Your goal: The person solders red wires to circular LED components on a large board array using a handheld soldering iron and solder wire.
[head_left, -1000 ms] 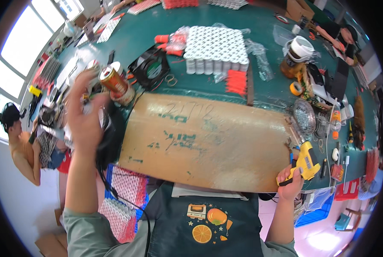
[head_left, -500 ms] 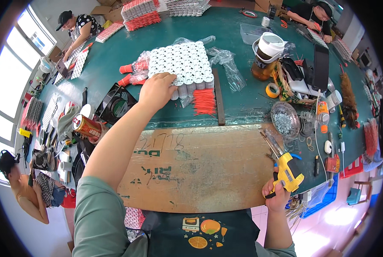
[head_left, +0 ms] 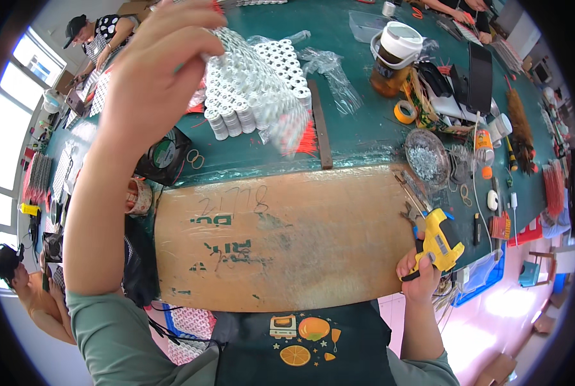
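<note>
High at the left, my left hand (head_left: pixel 165 71) pinches the upper edge of a white perforated sheet (head_left: pixel 255 80). The sheet hangs tilted and blurred, with round openings in rows. Under and behind it stand white cylinders (head_left: pixel 229 122) in a tight block, partly hidden by the sheet. Red thin strands (head_left: pixel 308 138) lie at the block's right front. Low at the right, my right hand (head_left: pixel 420 273) wraps the handle of a yellow and black gun-shaped tool (head_left: pixel 443 241). Its long thin metal tip points up and left over the board's right edge.
A brown board (head_left: pixel 313 238) covers the near table edge. A dark bar (head_left: pixel 319 128) lies right of the cylinders. Farther right are a dish of small clear pieces (head_left: pixel 427 157), orange tape (head_left: pixel 404 112) and a drink cup (head_left: pixel 393 58). A black fan (head_left: pixel 164 154) sits left. Other people work around the table.
My left hand has risen leftward from the block, lifting the white sheet off and uncovering cylinders. The view has shifted a little. My right hand keeps hold of the yellow tool.
</note>
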{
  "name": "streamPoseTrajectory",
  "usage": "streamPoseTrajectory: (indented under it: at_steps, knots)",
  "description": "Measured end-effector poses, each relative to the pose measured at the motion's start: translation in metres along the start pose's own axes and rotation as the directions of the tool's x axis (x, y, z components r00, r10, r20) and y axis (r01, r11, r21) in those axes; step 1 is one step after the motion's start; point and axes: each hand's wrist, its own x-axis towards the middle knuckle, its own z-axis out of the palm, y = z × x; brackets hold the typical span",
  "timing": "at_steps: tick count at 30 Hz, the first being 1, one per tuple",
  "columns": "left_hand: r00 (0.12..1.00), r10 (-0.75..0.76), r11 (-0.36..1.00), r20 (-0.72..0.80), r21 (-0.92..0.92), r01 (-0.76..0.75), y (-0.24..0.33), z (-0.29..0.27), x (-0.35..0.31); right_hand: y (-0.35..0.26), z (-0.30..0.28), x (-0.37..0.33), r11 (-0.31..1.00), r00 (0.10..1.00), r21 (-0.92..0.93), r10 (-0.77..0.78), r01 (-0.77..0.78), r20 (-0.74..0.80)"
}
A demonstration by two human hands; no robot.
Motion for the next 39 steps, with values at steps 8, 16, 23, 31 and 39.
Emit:
streamPoseTrajectory:
  at_steps: [8,16,23,31,39]
  knots:
    - [0.889,-0.441,0.313,0.121,-0.908,0.279,0.089,0.026,-0.100,-0.001,-0.002,-0.003,0.999,1.000,0.049,-0.005,0.005,0.003]
    - [0.762,-0.547,0.431,0.347,-0.663,0.611,0.155,0.055,-0.207,-0.002,0.001,0.002,0.998,1.000,-0.060,0.000,0.002,0.031]
    - [0.765,-0.524,0.650,0.373,-0.406,0.643,0.159,0.037,-0.197,-0.006,0.003,0.002,1.000,0.999,0.000,0.030,-0.030,0.041]
    - [0.860,-0.134,0.938,0.492,-0.217,0.270,0.155,0.019,-0.204,-0.008,0.002,0.002,0.999,0.998,-0.019,0.039,-0.039,0.041]
    - [0.722,-0.039,0.850,0.691,-0.357,0.388,0.191,0.015,-0.187,-0.008,0.006,0.004,0.999,0.999,-0.036,0.033,-0.032,0.029]
